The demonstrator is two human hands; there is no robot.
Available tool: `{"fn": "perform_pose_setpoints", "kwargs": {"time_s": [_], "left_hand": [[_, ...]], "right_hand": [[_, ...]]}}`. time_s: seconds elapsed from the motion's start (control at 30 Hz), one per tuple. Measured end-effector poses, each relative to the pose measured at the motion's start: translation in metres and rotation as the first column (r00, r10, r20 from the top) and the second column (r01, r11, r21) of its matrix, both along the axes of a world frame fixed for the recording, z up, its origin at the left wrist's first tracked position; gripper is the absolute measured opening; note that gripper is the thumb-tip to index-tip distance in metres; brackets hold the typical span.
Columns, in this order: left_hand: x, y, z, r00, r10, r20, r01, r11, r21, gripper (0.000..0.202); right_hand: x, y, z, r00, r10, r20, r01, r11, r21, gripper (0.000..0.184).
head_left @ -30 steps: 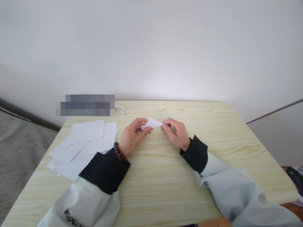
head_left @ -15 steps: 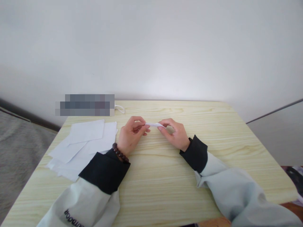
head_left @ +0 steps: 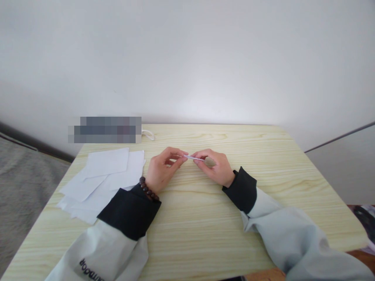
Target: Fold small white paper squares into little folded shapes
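Note:
Between my two hands is a small folded piece of white paper (head_left: 190, 157), seen nearly edge-on as a thin strip above the table. My left hand (head_left: 164, 168), with a dark bead bracelet at the wrist, pinches its left end between thumb and fingers. The right end sits in the fingertips of my right hand (head_left: 215, 166), and a bit of it sticks out beyond the thumb. My fingers cover parts of the paper, so its folds are hard to make out. Left of my left hand lies a loose pile of white paper sheets (head_left: 107, 163).
The light wood-grain table (head_left: 193, 234) reaches back to a white wall (head_left: 205, 58). A blurred-out object (head_left: 107, 130) with a white loop (head_left: 149, 135) stands at the back left. Grey fabric (head_left: 26, 187) lies beyond the left edge. A dark item (head_left: 365, 220) shows at the far right.
My fingertips have come closer together on the paper. It has tipped from showing a pale face to showing a thin edge. The pile of sheets is unmoved.

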State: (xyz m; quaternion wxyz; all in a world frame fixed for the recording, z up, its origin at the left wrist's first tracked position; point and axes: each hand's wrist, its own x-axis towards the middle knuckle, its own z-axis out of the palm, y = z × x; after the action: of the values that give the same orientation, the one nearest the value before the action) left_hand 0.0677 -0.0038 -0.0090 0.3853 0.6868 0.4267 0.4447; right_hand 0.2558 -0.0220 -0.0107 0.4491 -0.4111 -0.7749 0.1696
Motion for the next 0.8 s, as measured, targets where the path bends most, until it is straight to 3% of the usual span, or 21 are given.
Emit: {"fn": "perform_pose_setpoints", "kwargs": {"time_s": [0.6, 0.8], "left_hand": [[-0.0026, 0.0006, 0.0024, 0.996, 0.012, -0.083, -0.001, 0.992, 0.129, 0.013], [-0.0022, 0.0007, 0.0000, 0.998, 0.040, -0.041, -0.036, 0.996, 0.080, 0.019]], "right_hand": [[0.0004, -0.0010, -0.0012, 0.997, -0.077, -0.002, 0.077, 0.997, -0.002, 0.007], [0.0019, -0.0002, -0.0030, 0.996, -0.085, -0.002, 0.085, 0.996, -0.003, 0.008]]}}
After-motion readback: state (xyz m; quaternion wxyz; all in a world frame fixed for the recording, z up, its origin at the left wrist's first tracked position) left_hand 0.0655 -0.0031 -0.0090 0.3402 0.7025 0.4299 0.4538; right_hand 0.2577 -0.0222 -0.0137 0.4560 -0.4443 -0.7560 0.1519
